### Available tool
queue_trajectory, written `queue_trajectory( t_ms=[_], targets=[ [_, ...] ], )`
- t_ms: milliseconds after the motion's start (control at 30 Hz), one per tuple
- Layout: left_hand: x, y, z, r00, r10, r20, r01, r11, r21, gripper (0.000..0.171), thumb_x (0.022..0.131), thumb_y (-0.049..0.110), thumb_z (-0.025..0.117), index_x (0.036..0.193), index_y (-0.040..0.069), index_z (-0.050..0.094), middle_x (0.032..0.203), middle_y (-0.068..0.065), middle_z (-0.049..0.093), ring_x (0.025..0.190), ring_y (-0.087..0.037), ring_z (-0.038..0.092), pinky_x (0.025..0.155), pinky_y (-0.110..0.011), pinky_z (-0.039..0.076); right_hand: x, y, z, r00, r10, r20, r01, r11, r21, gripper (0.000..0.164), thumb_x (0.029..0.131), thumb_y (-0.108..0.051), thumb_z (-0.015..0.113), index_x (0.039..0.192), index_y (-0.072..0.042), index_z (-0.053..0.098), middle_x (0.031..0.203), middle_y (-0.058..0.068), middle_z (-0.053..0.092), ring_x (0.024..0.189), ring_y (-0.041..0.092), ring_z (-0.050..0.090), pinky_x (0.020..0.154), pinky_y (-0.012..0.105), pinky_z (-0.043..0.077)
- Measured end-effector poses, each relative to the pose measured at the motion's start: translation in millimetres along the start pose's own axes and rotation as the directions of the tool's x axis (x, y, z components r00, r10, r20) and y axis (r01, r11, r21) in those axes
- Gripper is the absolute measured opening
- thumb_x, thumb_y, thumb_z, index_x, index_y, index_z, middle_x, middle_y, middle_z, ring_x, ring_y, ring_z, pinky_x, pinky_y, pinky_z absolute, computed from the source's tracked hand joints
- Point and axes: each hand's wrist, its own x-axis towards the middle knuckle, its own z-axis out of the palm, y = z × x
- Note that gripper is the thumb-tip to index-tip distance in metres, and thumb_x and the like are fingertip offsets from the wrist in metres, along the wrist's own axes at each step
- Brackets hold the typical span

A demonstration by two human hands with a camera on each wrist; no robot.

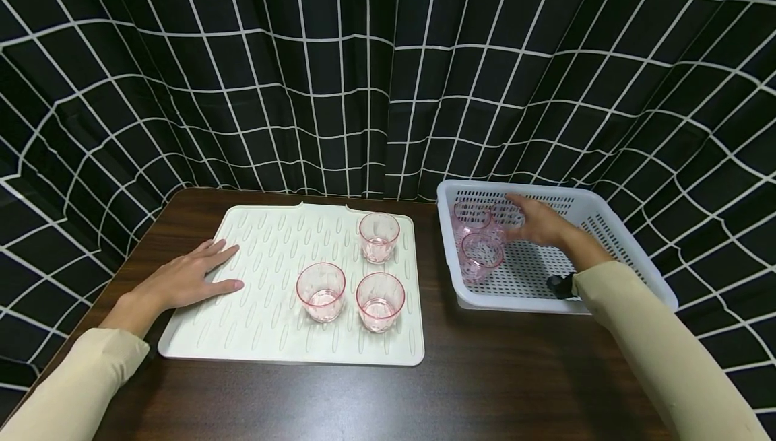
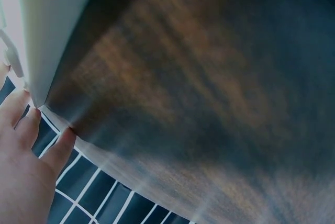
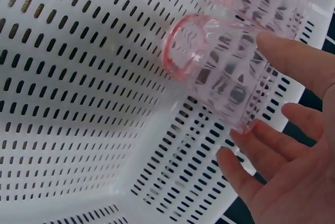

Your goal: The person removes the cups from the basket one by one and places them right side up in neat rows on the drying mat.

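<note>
Inside the white basket [image 1: 630, 252], my right hand [image 1: 539, 225] grips a clear pink glass [image 3: 217, 69], thumb on one side and fingertips at the rim on the other. Close beside it in the basket are other pink glasses [image 1: 482, 252], partly overlapping one another. My left hand [image 1: 184, 276] rests with spread fingers on the left edge of a white drying tray [image 1: 261, 320]. Three pink glasses stand upright on the right half of this tray: one at the back [image 1: 378, 239], one at the front right [image 1: 380, 303] and one to its left [image 1: 321, 293].
Both the tray and the basket stand on a dark wooden table [image 1: 485, 374], the basket to the right of the tray. A black curtain [image 1: 339, 77] with a white grid hangs behind and around the table. The basket's raised walls surround the glasses in it.
</note>
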Motion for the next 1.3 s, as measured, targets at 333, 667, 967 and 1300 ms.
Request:
queue_trajectory(
  t_ms=[333,667,967,1300],
  targets=[
    [0.3,1.7,-1.3,1.000,0.003,-0.004,-0.003,1.000,-0.004,0.098,0.085,0.075,0.054,0.152,0.006,0.038,0.157,-0.029,0.027,0.145,-0.051,0.019,0.105,-0.076,0.023,0.1,1.8,-3.0,1.000,0.001,-0.031,-0.001,1.000,0.001,0.084,0.090,-0.015,0.074,0.153,0.006,0.023,0.143,0.039,0.038,0.130,0.056,0.039,0.104,0.066,0.036],
    [-0.1,2.2,-2.1,1.000,-0.001,-0.001,0.001,1.000,-0.007,0.098,0.085,0.075,0.054,0.153,0.006,0.038,0.157,-0.029,0.027,0.145,-0.051,0.018,0.105,-0.076,0.022,-0.8,-5.7,-15.4,0.980,0.050,-0.192,-0.044,0.998,0.034,0.088,0.092,-0.035,0.072,0.154,0.004,0.023,0.138,0.038,0.044,0.118,0.053,0.050,0.093,0.064,0.046],
    [-0.7,2.1,-2.1,1.000,-0.001,-0.001,0.001,1.000,-0.007,0.098,0.085,0.075,0.054,0.152,0.006,0.038,0.157,-0.029,0.027,0.145,-0.051,0.018,0.105,-0.076,0.022,-1.7,-18.8,-18.5,0.924,0.074,-0.375,-0.069,0.997,0.027,0.091,0.087,-0.043,0.075,0.153,0.001,0.030,0.128,0.030,0.051,0.107,0.044,0.054,0.082,0.056,0.052],
    [-1.0,0.9,-1.1,1.000,0.004,-0.009,-0.004,1.000,-0.001,0.098,0.085,0.075,0.054,0.152,0.006,0.038,0.157,-0.029,0.028,0.145,-0.051,0.019,0.105,-0.075,0.023,-4.4,-43.0,-21.9,0.876,0.061,-0.479,-0.061,0.998,0.015,0.090,0.086,-0.050,0.073,0.152,-0.003,0.035,0.130,0.028,0.051,0.113,0.044,0.052,0.089,0.060,0.049]
  ],
)
